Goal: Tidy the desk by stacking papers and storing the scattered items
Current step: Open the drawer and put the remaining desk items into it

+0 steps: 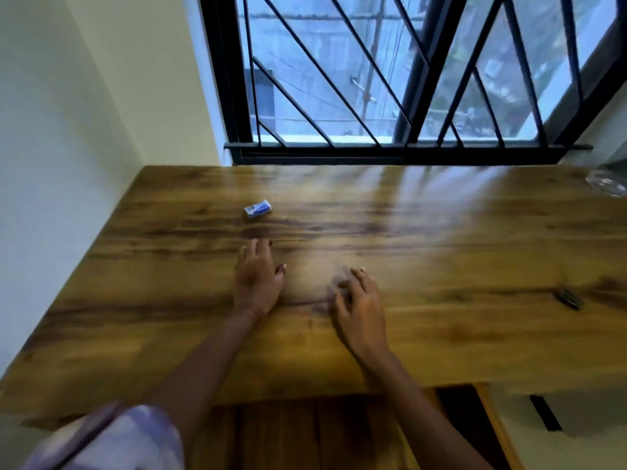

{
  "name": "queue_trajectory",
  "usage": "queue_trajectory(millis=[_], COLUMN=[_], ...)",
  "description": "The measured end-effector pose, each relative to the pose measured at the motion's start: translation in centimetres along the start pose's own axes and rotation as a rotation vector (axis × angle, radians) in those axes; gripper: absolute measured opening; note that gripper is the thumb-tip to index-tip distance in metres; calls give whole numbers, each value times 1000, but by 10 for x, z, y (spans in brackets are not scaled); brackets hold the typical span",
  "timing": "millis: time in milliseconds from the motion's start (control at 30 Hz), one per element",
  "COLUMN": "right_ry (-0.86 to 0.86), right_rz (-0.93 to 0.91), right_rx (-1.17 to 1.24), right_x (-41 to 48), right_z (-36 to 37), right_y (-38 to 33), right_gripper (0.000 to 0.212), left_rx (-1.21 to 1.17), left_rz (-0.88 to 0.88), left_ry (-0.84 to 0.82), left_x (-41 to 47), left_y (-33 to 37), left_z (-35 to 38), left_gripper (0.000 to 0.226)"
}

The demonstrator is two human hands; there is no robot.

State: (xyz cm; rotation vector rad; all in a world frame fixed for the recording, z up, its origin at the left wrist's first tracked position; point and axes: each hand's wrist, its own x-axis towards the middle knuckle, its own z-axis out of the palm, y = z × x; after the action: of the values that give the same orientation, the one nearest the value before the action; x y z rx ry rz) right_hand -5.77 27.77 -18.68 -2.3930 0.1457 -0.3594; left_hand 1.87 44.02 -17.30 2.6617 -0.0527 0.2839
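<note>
Fingers (pixel 252 248) of left hand (pixel 258 279) lie straight on the desk (pixel 441 252) mid-surface; right hand (pixel 359 310) beside it loosely curled; both empty | eraser (pixel 258 209) loose toward far left corner | small dark item (pixel 570 297), too blurred to name, near right edge | no papers in view | call: nearly tidy, two strays left to store

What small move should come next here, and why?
Probably the left hand should reach forward and pick up the blue-and-white eraser. It lies loose on the desk just beyond that hand's fingertips, the right hand is farther off, and neither holds anything.
</note>
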Motion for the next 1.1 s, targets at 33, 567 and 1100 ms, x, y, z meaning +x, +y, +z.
queue_trajectory(millis=[33,567,1100], right_ry=[-19,-16,19], right_rz=[-4,-104,-7], right_rx=[-13,-192,-65], right_x=[15,66,15], right_z=[7,42,27], right_y=[-1,5,2], right_gripper=[32,43,29], left_rx=[19,97,-58], left_rz=[-18,-20,35], left_ry=[-14,115,26], left_x=[20,149,-33], left_y=[-4,-47,-28], left_z=[3,51,8], left_gripper=[49,41,32])
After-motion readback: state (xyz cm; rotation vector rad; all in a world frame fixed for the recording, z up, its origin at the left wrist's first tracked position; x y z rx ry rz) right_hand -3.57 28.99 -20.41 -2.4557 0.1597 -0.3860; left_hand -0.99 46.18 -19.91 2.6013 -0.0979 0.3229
